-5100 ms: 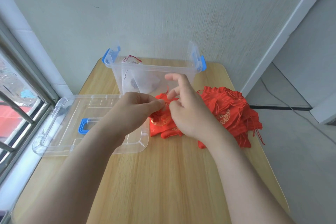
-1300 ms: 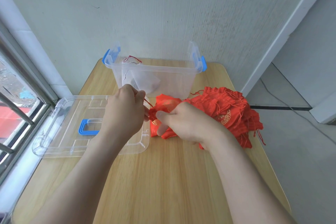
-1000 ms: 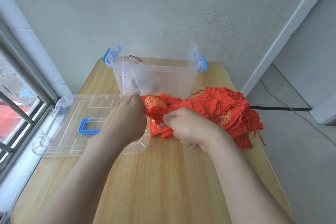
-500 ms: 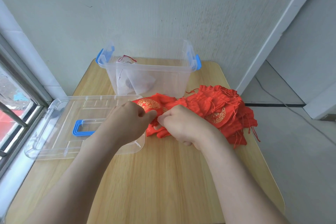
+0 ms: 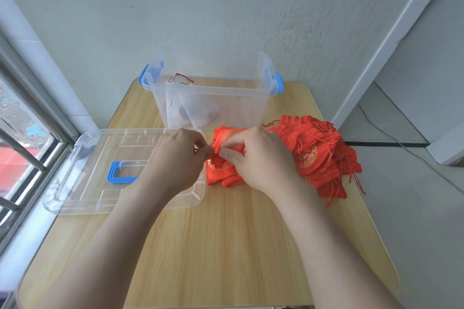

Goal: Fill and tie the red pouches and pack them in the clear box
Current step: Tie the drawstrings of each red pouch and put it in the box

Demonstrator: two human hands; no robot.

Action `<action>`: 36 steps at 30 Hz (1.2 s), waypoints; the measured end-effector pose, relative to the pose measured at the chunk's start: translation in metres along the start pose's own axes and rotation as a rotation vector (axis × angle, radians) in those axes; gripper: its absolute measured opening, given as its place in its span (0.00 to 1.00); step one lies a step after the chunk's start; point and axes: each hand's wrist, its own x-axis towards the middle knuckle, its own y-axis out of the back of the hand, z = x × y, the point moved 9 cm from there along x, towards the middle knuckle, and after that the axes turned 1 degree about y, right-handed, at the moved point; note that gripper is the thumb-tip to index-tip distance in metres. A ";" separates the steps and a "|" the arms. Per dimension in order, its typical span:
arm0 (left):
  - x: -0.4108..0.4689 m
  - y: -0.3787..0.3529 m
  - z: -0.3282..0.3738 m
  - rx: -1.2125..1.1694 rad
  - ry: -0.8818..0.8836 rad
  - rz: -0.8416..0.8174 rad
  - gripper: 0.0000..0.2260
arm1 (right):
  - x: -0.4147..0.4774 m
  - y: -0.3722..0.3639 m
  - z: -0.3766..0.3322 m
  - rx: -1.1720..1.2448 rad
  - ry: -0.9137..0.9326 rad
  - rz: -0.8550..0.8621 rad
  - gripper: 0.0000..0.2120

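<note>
moved: left grip [image 5: 175, 158] and right grip [image 5: 261, 158] closing together over one pouch [image 5: 221, 167] since a second ago | grips: both pinching its mouth, fingers curled | pouch lying on desk [image 5: 226, 246], touching pile [image 5: 319, 153] | progress: tying seemingly underway; box [image 5: 241, 105] showing no red pouches, pile waiting

Soft daylight came in from the window [image 5: 22, 138] on the left, bright and even. Shadows on the table [image 5: 226, 246] were faint. Wide-angle distortion bent the wall [image 5: 226, 7] lines near the frame edges. Detail was slightly soft overall.
</note>
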 end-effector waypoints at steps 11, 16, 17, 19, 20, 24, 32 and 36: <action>-0.005 -0.006 0.007 -0.056 -0.079 -0.003 0.09 | 0.000 -0.020 0.007 -0.080 -0.021 -0.145 0.03; -0.013 -0.014 -0.012 -0.560 0.237 -0.079 0.11 | 0.000 -0.024 0.006 -0.027 -0.008 -0.216 0.04; -0.015 -0.016 -0.012 -0.641 0.272 -0.096 0.11 | -0.001 -0.025 0.005 0.013 -0.010 -0.227 0.05; -0.015 -0.017 -0.012 -0.720 0.300 -0.108 0.12 | 0.001 -0.024 0.006 0.089 -0.022 -0.206 0.05; -0.015 -0.018 -0.012 -0.738 0.302 -0.108 0.12 | 0.001 -0.022 0.007 0.127 -0.033 -0.182 0.04; -0.014 -0.018 -0.011 -0.794 0.286 -0.131 0.14 | 0.001 -0.003 0.007 0.241 -0.047 -0.001 0.07; -0.015 -0.015 -0.014 -0.882 0.302 -0.176 0.18 | 0.004 -0.012 0.000 0.552 -0.018 -0.137 0.04; -0.017 -0.015 -0.010 -0.965 0.310 -0.274 0.18 | 0.011 -0.008 0.001 0.424 0.025 -0.019 0.04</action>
